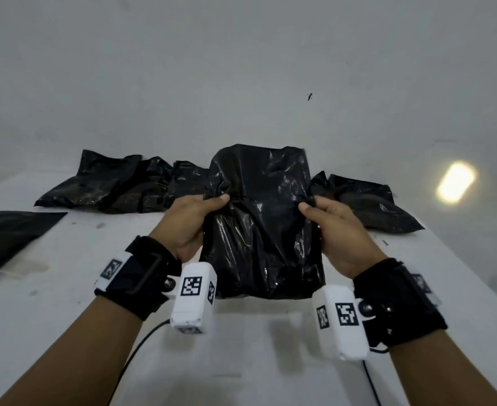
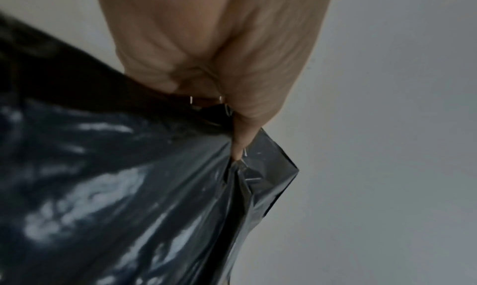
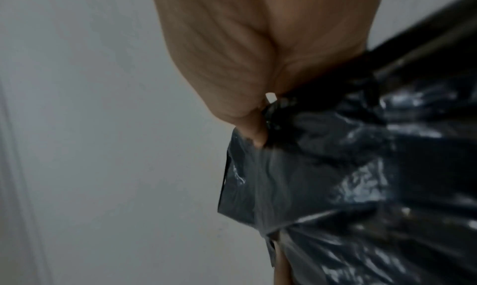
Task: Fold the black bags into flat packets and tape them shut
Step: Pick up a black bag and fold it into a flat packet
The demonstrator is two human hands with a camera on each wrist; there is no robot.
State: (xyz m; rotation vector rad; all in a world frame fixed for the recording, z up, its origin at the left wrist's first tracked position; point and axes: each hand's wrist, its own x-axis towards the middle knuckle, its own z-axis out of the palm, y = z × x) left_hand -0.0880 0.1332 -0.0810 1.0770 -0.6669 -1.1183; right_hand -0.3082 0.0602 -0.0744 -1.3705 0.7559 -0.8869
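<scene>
A glossy black bag [image 1: 260, 221] is held upright above the white table [image 1: 65, 288], lifted off the surface. My left hand [image 1: 203, 212] pinches its left edge and my right hand [image 1: 323, 221] pinches its right edge, thumbs on the near face. In the left wrist view the fingers of my left hand [image 2: 240, 138] dig into a fold of the bag [image 2: 116, 187]. In the right wrist view my right hand [image 3: 255, 134] grips the bag [image 3: 361, 177] beside a strip of clear tape [image 3: 263, 187] on its corner.
Several more black bags lie along the far table edge: a crumpled heap [image 1: 118, 186] at the left and another [image 1: 367, 200] at the right. A flat black bag [image 1: 10, 232] lies at the far left. Cables [image 1: 136, 353] trail below my wrists. A wall stands behind.
</scene>
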